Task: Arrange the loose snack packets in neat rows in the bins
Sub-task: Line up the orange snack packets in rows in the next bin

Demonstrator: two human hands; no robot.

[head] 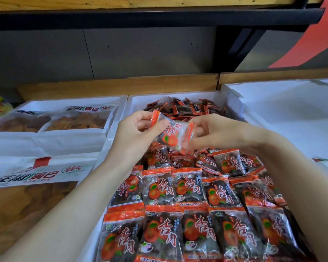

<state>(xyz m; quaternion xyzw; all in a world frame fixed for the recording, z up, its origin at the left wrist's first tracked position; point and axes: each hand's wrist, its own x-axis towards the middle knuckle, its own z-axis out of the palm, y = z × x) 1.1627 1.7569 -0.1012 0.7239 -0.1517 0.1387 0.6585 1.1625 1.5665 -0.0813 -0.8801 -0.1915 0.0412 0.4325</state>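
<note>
Both hands hold one small orange-and-clear snack packet above the middle white foam bin. My left hand pinches its upper left end; my right hand pinches its right side. Below them, packets of the same kind lie in neat rows filling the near part of the bin. A loose heap of packets lies at the bin's far end.
On the left, a white bin holds large bags of brown crisps. To the right stands another white bin. A wooden ledge and a dark shelf frame run behind the bins.
</note>
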